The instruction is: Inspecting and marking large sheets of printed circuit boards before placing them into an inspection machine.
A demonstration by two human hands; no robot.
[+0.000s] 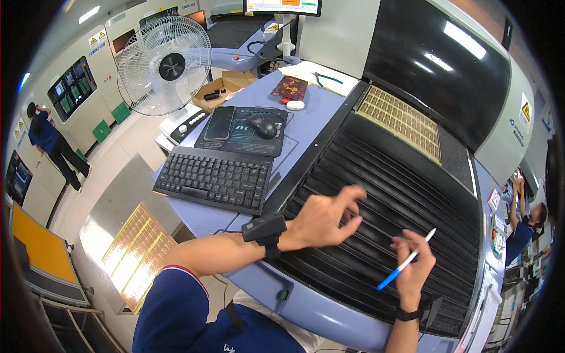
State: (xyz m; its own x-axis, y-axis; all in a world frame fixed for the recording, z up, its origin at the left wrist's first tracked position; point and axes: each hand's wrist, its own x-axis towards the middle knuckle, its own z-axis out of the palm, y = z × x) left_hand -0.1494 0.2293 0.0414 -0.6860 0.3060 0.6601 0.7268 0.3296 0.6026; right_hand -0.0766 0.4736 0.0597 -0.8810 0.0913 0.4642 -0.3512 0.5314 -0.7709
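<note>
My left hand hovers over the black ribbed bed of a machine, fingers curved and apart, with nothing in it. To its right, my right hand is closed on a slim blue-and-white pen. The pen slants across the fingers, its blue end down to the left and its white end up to the right. Beyond both hands, a yellowish panel of small repeated units lies at the far end of the bed, partly beneath the dark glossy cover.
Left of the bed are a keyboard, a mouse, a phone and green-handled pliers. A white fan stands behind. Another panel lies on a metal surface at lower left. Two people work farther off, one each side.
</note>
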